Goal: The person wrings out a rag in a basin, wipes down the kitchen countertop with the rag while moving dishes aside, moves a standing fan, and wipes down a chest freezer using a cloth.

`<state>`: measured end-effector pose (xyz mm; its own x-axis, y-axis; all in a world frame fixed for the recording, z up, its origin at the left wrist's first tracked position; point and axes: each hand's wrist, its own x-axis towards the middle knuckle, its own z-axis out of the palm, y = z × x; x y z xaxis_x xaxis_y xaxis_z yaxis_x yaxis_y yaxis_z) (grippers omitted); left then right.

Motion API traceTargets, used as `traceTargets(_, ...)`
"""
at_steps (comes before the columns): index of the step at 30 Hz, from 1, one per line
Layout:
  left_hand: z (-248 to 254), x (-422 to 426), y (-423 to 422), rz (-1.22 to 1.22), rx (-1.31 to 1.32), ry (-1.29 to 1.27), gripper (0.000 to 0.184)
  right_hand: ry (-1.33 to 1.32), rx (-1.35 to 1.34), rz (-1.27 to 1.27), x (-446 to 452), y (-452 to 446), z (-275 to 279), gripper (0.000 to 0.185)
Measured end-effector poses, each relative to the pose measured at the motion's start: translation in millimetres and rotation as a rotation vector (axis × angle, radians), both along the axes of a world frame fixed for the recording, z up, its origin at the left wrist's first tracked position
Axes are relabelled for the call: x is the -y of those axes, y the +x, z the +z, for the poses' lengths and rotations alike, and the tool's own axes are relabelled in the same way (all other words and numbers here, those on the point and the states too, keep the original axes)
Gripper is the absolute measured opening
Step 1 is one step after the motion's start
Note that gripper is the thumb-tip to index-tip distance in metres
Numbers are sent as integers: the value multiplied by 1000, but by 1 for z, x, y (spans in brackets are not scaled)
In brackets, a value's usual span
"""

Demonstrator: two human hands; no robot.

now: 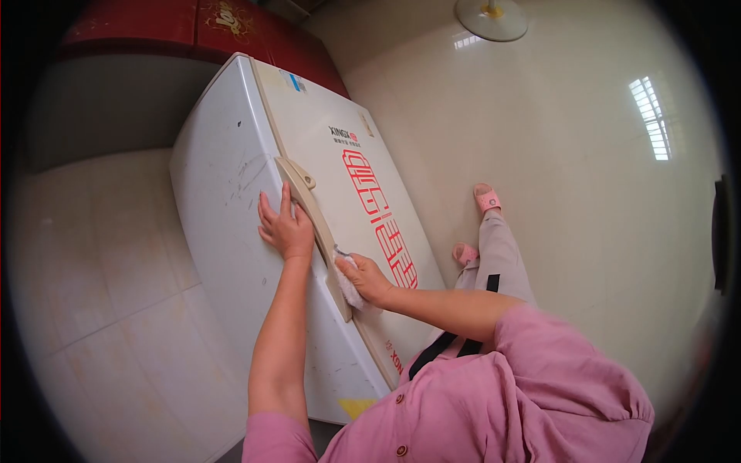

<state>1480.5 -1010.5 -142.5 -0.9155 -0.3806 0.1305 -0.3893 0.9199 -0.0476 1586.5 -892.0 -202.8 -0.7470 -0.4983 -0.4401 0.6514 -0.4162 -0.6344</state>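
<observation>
A white chest freezer (224, 177) with a scuffed top fills the middle of the view. Along its front edge runs a beige handle (309, 204) with a round lock. My left hand (289, 228) lies on the top beside this handle, fingers spread, holding nothing. Pressed against the lower part of the handle is a white cloth (350, 285), bunched under my right hand (367, 279). The fingers of that hand are closed around the cloth, and part of it is hidden beneath them. A small dark edge shows by the fingertips.
Red cabinets (139, 31) with a gold pattern stand beyond the freezer. A round stand base (492, 19) rests on the glossy tiled floor (571, 154). My feet in pink slippers (486, 198) are right of the freezer front, which bears large red characters (378, 216).
</observation>
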Motion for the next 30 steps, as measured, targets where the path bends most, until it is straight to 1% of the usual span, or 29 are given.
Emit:
traceTargets(2, -1, 1, 2, 4, 6, 3, 51, -15, -25, 2, -3, 7, -3, 35)
traceTargets(4, -2, 3, 0, -7, -4, -2, 51, 133, -192, 22, -7, 33, -2, 36)
traceTargets(5, -2, 2, -2, -16, -6, 0, 51, 136, -193, 13, -12, 50, 0, 36)
traceTargets(7, -2, 2, 1, 2, 7, -4, 51, 142, -289, 86, -21, 80, 8, 36)
traceTargets(8, -3, 2, 2, 2, 11, -6, 51, 140, -284, 86, -22, 77, 9, 36)
traceTargets(10, -3, 4, 1, -14, -3, -13, 50, 126, -311, 211, -23, 62, 7, 35)
traceTargets(12, -2, 4, 0, -18, 1, -9, 50, 128, -295, 218, -23, 57, 7, 35)
traceTargets(14, -2, 3, 2, -11, 10, 3, 50, 38, -343, 295, -31, 47, 4, 34)
traceTargets(15, -2, 4, 2, -23, -3, 11, 50, 48, -422, 358, -35, 38, 1, 34)
traceTargets(16, -1, 4, 2, -37, -16, 17, 49, 46, -421, 365, -35, 32, -5, 34)
traceTargets(18, -1, 3, 1, -25, -8, 21, 49, 203, -877, 456, -34, 19, -14, 35)
traceTargets(19, 0, 2, 1, -16, 1, 26, 49, 236, -960, 482, -36, 15, -17, 35)
traceTargets(20, -1, 3, 0, -15, -2, 25, 49, 235, -964, 483, -37, 9, -19, 35)
traceTargets(22, -2, 3, 0, -12, 1, 12, 48, 263, -1167, 496, -38, 3, -20, 29)
traceTargets(23, -2, 3, 1, -9, 0, 11, 48, 261, -1169, 498, -40, 5, -19, 29)
traceTargets(25, 0, 1, 0, -9, -5, 37, 47, 256, -1069, 513, -43, 5, -13, 30)
traceTargets(26, 2, 1, 1, -7, -11, 38, 47, 257, -1074, 515, -43, 10, -14, 30)
traceTargets(28, 1, 1, 0, -11, -31, 55, 45, 296, -829, 477, -44, 22, -24, 30)
traceTargets(29, 1, 2, 0, -12, -42, 62, 45, 306, -838, 478, -49, 21, -27, 30)
traceTargets(30, 1, 4, 2, -24, -79, 104, 44, 107, -304, 474, -57, 20, -30, 35)
